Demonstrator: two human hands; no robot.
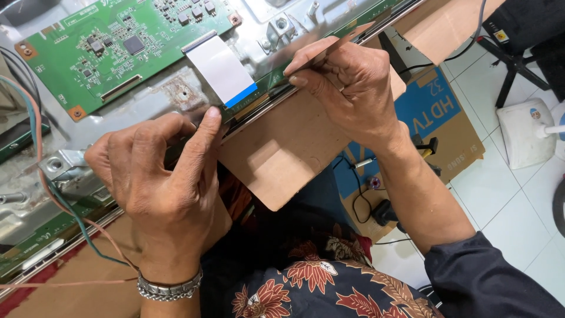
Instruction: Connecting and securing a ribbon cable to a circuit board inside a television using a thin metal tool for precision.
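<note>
A narrow green circuit strip [268, 79] runs along the metal panel's [170, 97] lower edge under a white ribbon cable [219, 68] with a blue tip, the left hand [162, 176] pressing its curled fingers there, the right hand [347, 88] pinching the strip, above brown cardboard [276, 153] and a blue-printed carton [432, 112] on the floor.

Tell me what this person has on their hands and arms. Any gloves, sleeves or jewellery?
No gloves: both hands are bare. The left hand has a silver metal link bracelet on its wrist and no sleeve in view. The right hand has no jewellery showing; further up that arm, a dark navy sleeve is pushed back, leaving the forearm uncovered.
</note>
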